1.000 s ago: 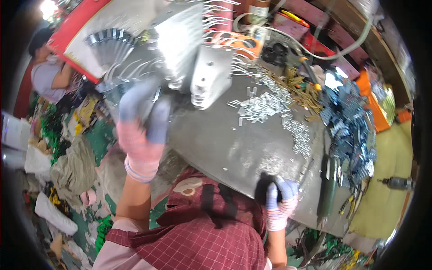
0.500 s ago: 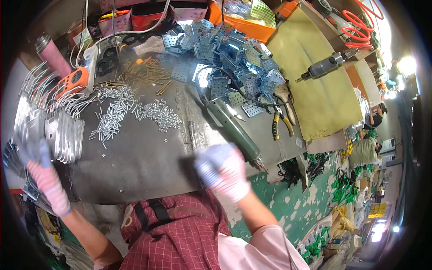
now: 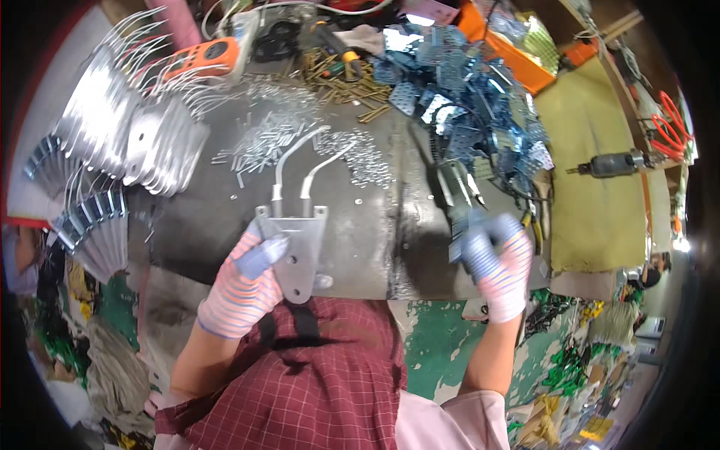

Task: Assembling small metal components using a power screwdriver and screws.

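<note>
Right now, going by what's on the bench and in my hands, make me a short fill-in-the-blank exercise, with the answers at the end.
1. Your left hand holds a metal plate with two ____ wires.
2. Your right hand wears a striped ____.
3. The drill lies on a sheet coloured ____.
4. From your side, the blue brackets lie to the ____ (left or right) of the screws.

Missing words: white; glove; yellow; right.
</note>
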`<state>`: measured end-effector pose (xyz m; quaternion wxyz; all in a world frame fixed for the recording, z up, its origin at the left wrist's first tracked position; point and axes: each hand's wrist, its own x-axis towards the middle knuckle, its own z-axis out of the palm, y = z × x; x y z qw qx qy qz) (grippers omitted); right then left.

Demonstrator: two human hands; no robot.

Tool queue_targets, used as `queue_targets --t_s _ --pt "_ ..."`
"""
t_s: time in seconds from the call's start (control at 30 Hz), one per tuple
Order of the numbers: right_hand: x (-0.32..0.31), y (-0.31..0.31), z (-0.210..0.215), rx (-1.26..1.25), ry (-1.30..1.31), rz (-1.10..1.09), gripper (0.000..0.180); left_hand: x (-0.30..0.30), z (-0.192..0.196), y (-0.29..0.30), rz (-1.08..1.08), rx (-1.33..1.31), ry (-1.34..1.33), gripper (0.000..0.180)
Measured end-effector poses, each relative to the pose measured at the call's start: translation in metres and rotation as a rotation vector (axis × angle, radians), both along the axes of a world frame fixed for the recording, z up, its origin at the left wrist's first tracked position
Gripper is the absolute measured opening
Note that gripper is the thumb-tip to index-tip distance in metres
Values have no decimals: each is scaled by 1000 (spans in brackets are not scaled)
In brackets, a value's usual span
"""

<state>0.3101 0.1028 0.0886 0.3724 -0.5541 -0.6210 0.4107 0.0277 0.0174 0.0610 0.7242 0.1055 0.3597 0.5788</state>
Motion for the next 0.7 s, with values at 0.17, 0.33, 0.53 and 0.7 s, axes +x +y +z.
queue_targets --t_s 0.17,0.33,0.53,0.7 --pt "-50 -9 -48 578 -601 451 21 -8 -19 -5 -23 78 279 38" --pt "-67 -15 -55 545 -587 159 18 -16 -21 -11 -62 83 196 46" --pt "-119 -12 -37 745 -219 145 17 -10 -15 -17 -120 56 117 45" --pt "-140 -3 -51 895 -296 201 21 -15 -14 -21 -165 70 78 44"
